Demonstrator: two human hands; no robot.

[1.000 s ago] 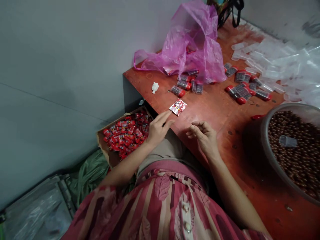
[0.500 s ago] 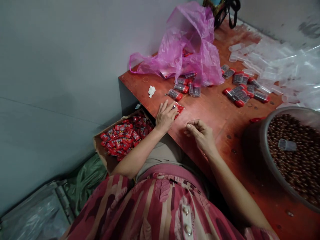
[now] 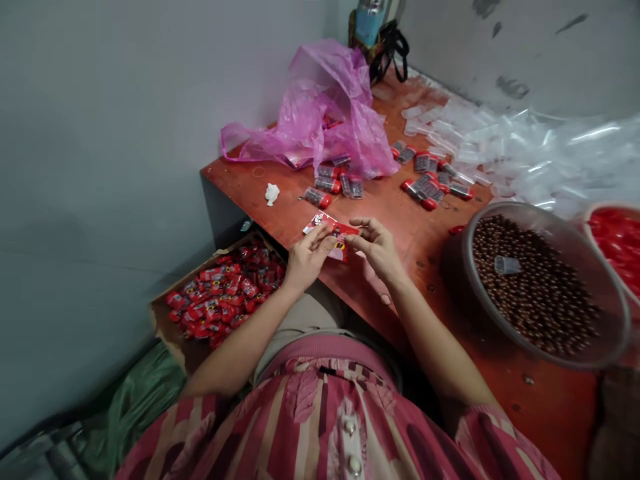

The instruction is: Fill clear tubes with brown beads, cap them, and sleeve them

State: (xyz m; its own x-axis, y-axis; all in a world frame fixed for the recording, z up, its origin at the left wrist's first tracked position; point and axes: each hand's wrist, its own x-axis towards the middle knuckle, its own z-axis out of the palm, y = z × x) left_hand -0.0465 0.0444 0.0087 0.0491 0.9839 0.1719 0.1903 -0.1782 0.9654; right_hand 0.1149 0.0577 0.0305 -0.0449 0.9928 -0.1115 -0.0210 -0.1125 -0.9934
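Just above the table's near edge, both hands hold a small red printed wrapper (image 3: 344, 231) with yellow and pale markings. My left hand (image 3: 306, 261) is closed on its left side, thumb and fingers pressed against it. With thumb and fingertips, my right hand (image 3: 380, 250) pinches the wrapper's right edge. A white-and-red printed part (image 3: 320, 218) shows beyond the left fingers; whether it belongs to the same wrapper I cannot tell. Farther back lie filled clear tubes with red caps (image 3: 317, 197) and a crumpled white scrap (image 3: 271, 194).
A pink plastic bag (image 3: 320, 107) covers part of the red table (image 3: 235, 175). At right stand a tub of brown beads (image 3: 530, 293) with a clear cup and a bowl of red caps (image 3: 617, 233). Empty clear tubes (image 3: 460, 140) lie behind. Below left, a carton (image 3: 170, 333) holds red packets.
My right hand has come left to meet the left hand and now pinches the wrapper. The left hand has gone from lying flat over it to gripping it. The view has shifted right.
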